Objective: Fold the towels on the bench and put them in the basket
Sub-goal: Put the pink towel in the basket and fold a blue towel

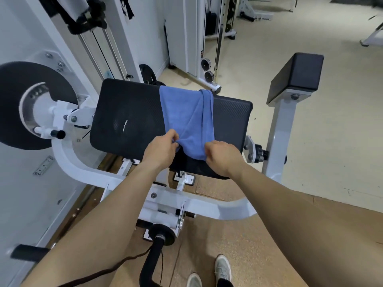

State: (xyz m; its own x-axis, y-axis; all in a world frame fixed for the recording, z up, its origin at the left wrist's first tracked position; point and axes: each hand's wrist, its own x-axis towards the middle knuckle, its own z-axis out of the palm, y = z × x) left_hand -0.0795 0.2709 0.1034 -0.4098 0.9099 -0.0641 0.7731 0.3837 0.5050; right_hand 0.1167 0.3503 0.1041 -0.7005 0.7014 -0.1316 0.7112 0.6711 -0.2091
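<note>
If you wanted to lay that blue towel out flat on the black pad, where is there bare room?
The widest bare patch of the bench pad lies left of the blue towel, running to the pad's left edge. A narrower strip lies right of the towel, out to the pad's right edge. The near middle is crowded: left hand and right hand both pinch the towel's near end.

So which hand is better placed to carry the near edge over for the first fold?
Probably the left hand: it already pinches the blue towel at its near corner, while the right hand only rests against the edge.

Soft matt blue cloth towel (186,119) lies on a textured black padded bench (128,121) with a glossy white metal frame (277,129).
</note>
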